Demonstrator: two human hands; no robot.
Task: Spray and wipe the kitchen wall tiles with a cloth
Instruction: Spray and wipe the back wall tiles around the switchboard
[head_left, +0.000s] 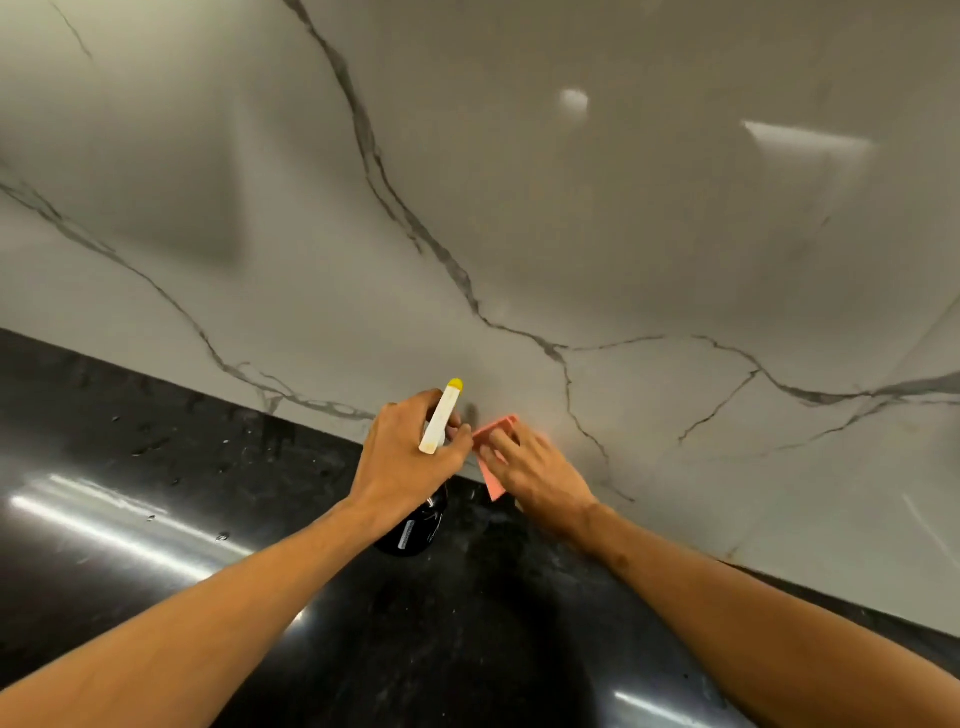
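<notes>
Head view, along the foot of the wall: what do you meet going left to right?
Wet black countertop → left hand gripping the spray bottle → pink cloth → right hand pressing it to the marble wall tiles.

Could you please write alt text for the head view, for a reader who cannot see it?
A right hand presses a pink cloth flat against a marble-veined wall tile just above a black counter. Beside it, the left hand holds a dark spray bottle, its yellow-tipped nozzle aimed at the tile.

You're in a kitchen: marble-veined wall tiles (519, 208) meet a glossy black desk (156, 467) (water-spotted).
</notes>
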